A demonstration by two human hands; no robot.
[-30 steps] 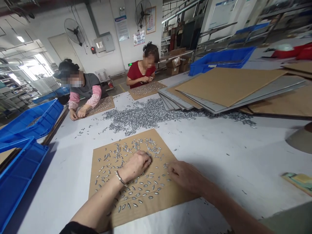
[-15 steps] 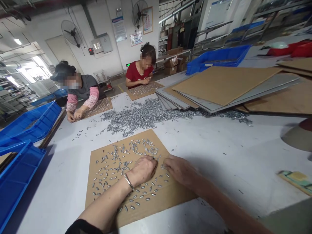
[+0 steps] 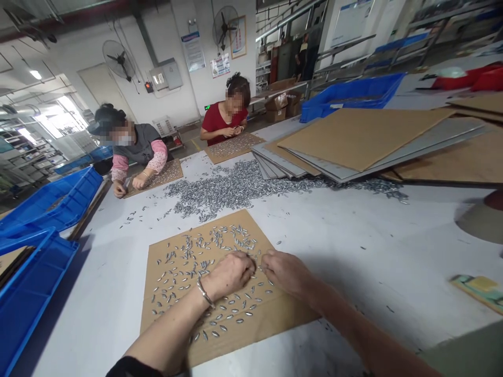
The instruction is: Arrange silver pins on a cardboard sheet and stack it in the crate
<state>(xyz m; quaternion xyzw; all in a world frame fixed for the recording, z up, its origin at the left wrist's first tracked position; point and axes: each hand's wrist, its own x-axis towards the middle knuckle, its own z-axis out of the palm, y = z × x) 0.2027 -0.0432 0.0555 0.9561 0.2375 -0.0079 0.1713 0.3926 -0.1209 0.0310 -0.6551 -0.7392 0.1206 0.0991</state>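
Before me a cardboard sheet [image 3: 271,319] lies on the white table, scattered with small, silvery, pointed-oval metal pieces [image 3: 222,328]. They are denser toward its far side and more spaced out near me. My left hand [image 3: 232,272], with a bangle [image 3: 205,293] at the wrist, rests over the sheet's middle, fingers curled down and closed. Just to its right, my right hand [image 3: 286,269] is pinched at the sheet's right side, close to a few pieces. Whatever the fingertips of either hand hold is hidden.
Beyond the sheet spreads a large heap of the same metal pieces [image 3: 212,191]. Stacked cardboard and grey sheets [image 3: 365,136] lie at the right. Blue bins [image 3: 39,277] stand at the left edge. Two co-workers [image 3: 226,118] sit across the table with their own sheets [image 3: 236,146].
My right hand has shifted slightly left, and both hands are now closer together. The view has tilted a little. The co-workers' hands have moved slightly.
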